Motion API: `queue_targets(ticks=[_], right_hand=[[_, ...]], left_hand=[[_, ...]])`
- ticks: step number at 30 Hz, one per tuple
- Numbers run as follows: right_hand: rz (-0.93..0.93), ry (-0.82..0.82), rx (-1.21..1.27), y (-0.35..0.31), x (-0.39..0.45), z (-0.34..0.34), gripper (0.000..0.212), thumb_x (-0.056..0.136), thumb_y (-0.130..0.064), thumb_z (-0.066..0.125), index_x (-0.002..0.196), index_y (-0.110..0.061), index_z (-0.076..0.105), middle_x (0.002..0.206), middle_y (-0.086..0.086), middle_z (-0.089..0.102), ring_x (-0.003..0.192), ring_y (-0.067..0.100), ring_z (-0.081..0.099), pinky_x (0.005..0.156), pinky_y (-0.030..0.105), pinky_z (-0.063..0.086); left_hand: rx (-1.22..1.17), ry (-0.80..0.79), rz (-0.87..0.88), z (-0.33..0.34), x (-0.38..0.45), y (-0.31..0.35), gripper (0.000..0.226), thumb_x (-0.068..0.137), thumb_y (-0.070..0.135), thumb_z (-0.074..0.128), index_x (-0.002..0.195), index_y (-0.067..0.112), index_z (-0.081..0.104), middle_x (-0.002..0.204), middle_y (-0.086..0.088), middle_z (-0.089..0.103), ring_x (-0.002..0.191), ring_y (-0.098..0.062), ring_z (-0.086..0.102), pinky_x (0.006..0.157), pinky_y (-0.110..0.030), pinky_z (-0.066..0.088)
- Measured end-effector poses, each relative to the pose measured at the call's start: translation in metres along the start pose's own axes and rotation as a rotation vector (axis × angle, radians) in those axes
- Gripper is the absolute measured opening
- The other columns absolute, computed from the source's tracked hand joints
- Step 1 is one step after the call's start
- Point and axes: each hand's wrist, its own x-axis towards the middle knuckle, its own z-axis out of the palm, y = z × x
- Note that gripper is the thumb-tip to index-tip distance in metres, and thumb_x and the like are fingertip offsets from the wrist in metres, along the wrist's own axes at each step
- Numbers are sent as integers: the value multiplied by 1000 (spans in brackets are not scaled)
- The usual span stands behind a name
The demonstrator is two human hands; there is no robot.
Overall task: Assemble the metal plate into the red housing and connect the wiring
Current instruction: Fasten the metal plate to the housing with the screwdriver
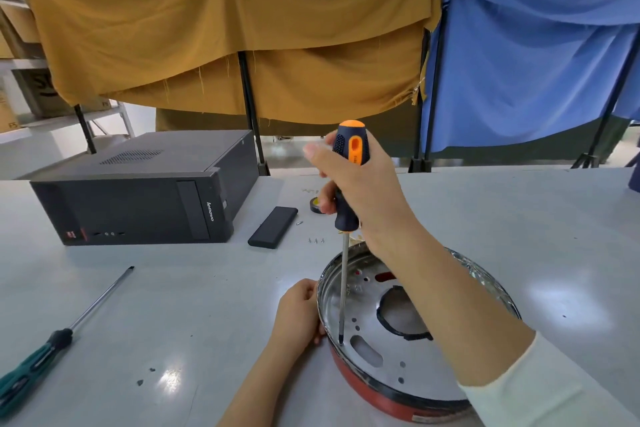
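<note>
Far left of the red housing (367,381), a green-handled screwdriver (52,350) lies on the bench (207,288); behind it, a black Lenovo computer case (138,191). My left hand (299,314), grip curled, holds the housing's left rim. The metal plate (367,322) sits inside the housing. My right hand (360,184), grip closed, holds an orange-and-black screwdriver (346,184) upright, tip on the plate.

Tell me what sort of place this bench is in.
Probably a workshop or assembly bench in a large industrial hall: a grey worktable with a spare screwdriver, a desktop computer case, loose screws, and cloth-draped partitions behind.
</note>
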Motion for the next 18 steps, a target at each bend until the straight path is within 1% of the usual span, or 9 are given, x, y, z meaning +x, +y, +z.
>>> queue_targets(ticks=[2,4,8,9,11,13,14,16,18], right_hand=[[85,-108,139,-1,5,-7,40,75,-27,70,106,-18,48,76,0,57,45,17,55,41,23,42],[138,-199,200,-3,9,-12,38,75,-24,65,109,-18,51,79,1,61,44,17,54,42,22,40],[163,-473,263,-7,10,-17,12,82,-12,52,87,-12,62,56,1,51,35,11,40,40,19,35],[181,-514,286,-8,10,-16,12,82,-10,50,81,-12,62,52,0,47,34,10,37,39,18,33],[202,-545,316,-9,9,-14,13,83,-8,48,75,-11,59,47,-2,41,32,8,32,38,16,30],[201,-493,303,-8,8,-12,17,87,-8,49,71,-10,55,45,-3,39,32,7,31,37,15,29],[199,-425,284,-8,7,-11,23,91,-9,49,68,-11,52,45,-3,38,32,7,30,36,16,28],[167,-227,227,-5,4,-8,30,92,-12,52,64,-14,44,47,-2,37,33,8,30,36,17,27],[91,20,148,-1,-1,0,29,88,-15,57,64,-18,40,50,0,37,36,10,31,37,18,28]], left_hand=[[9,-21,-15,0,1,0,18,94,10,41,81,8,53,46,-4,54,33,-16,41,37,-23,34],[16,-38,-24,0,3,3,22,95,15,42,75,9,50,45,-2,52,33,-14,41,37,-22,33],[6,-95,-48,-1,5,6,43,102,27,38,64,10,49,41,-2,49,31,-15,40,37,-20,33],[8,-102,-49,-1,6,6,45,103,26,38,64,9,51,41,-3,49,30,-15,39,36,-19,33],[25,-105,-50,-2,7,6,36,101,16,41,67,6,52,42,-4,47,30,-13,37,37,-20,31],[38,-104,-58,-1,9,6,24,95,7,43,73,6,52,48,-7,46,34,-15,36,40,-21,30],[39,-98,-60,0,9,5,20,93,4,43,76,7,54,52,-10,48,38,-18,38,43,-23,32],[37,-73,-60,2,10,4,16,91,2,45,80,8,56,65,-15,53,55,-22,45,54,-31,38],[19,-53,-61,3,11,3,16,90,-1,47,80,9,54,72,-15,53,66,-23,45,63,-35,37]])
